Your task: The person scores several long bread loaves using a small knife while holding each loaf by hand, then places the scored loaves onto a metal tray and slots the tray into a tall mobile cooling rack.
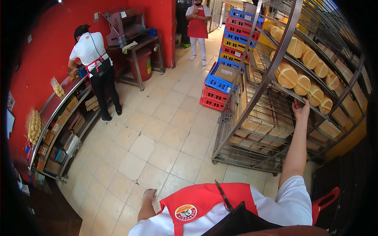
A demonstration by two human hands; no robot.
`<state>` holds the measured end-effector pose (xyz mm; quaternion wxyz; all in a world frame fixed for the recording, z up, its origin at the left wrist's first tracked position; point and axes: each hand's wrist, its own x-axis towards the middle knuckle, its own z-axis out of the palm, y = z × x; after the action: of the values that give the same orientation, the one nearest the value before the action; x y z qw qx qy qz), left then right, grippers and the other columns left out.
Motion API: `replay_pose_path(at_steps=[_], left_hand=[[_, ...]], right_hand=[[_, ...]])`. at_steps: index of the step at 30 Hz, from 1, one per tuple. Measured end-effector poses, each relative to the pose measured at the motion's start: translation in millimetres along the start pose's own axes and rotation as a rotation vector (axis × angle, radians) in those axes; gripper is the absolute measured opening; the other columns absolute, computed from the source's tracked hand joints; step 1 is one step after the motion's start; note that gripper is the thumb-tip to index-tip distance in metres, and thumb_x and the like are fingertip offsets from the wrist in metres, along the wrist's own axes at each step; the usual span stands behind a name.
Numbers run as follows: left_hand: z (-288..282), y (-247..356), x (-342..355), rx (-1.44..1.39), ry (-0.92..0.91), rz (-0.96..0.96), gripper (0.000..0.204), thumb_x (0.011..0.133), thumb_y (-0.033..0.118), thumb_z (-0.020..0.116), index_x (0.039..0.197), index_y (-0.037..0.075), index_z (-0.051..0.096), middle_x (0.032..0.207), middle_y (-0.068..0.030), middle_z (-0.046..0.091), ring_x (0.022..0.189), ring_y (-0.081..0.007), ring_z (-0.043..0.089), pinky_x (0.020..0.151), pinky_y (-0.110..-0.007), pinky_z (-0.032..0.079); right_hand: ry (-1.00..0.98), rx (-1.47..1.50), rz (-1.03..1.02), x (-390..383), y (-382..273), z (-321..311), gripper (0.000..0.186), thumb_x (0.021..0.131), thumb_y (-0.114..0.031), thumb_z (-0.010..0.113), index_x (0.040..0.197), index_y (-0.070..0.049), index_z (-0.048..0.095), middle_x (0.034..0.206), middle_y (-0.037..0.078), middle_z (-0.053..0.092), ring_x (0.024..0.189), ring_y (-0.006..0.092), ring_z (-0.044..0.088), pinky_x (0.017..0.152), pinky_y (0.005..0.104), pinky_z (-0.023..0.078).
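Observation:
On the right, my right arm stretches up to a tall metal rack. My right hand grips the lower edge of a sloping tray, fingertips partly hidden beneath it. Along this tray sit several rounded, golden-topped bread loaves. Below, lower shelves carry rows of paler, rectangular loaves. My left hand hangs low beside my red apron, over the tiles. Something pale and see-through seems to cover it, and its fingers are too blurred to make out.
Stacked plastic crates stand behind the rack, with a cardboard box on top of one. At left a co-worker leans over a long shelved counter. Another person stands at the back. A machine tops a metal table.

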<state>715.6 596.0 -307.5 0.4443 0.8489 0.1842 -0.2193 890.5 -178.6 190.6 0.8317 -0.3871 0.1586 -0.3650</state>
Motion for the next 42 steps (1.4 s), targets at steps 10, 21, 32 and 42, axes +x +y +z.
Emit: replay_pose_path(at_steps=[10,21,32,42], left_hand=[[-25.5,10.8,33.6,-0.215,0.053,-0.301,0.041,0.077,0.030,0.067,0.105,0.001,0.066,0.085,-0.0123,0.069,0.074,-0.0218,0.064,0.070,-0.035,0.049],[-39.9,29.1,-38.9,-0.184,-0.007,-0.302,0.039,0.079,0.034,0.064,0.099,0.000,0.067,0.085,-0.0146,0.067,0.079,-0.0260,0.064,0.072,-0.038,0.049],[-26.9,-32.5,8.0,0.331,-0.064,0.156,0.037,0.080,0.037,0.064,0.094,0.003,0.069,0.087,-0.0117,0.069,0.077,-0.0235,0.064,0.071,-0.038,0.050],[-3.1,-9.7,45.7,0.247,-0.018,0.156,0.038,0.079,0.038,0.065,0.095,0.003,0.068,0.092,-0.0126,0.067,0.075,-0.0244,0.063,0.070,-0.038,0.050]], right_hand=[[-0.360,0.074,-0.060,19.7,-2.3,-19.2,0.023,0.086,-0.013,0.049,0.106,-0.001,0.047,0.104,0.013,0.059,0.096,0.0279,0.059,0.087,0.0449,0.046],[-0.473,0.153,-0.019,26.1,3.9,-22.2,0.029,0.084,-0.011,0.049,0.111,0.001,0.047,0.108,0.016,0.058,0.098,0.0309,0.057,0.090,0.0496,0.045],[-0.465,0.208,0.064,56.9,-2.3,-51.6,0.029,0.082,-0.010,0.054,0.108,0.003,0.054,0.104,0.019,0.061,0.098,0.0330,0.058,0.096,0.0509,0.043],[-0.348,0.091,-0.012,67.6,1.5,-45.2,0.038,0.085,-0.011,0.054,0.119,0.004,0.044,0.113,0.020,0.055,0.104,0.0332,0.055,0.093,0.0483,0.043]])
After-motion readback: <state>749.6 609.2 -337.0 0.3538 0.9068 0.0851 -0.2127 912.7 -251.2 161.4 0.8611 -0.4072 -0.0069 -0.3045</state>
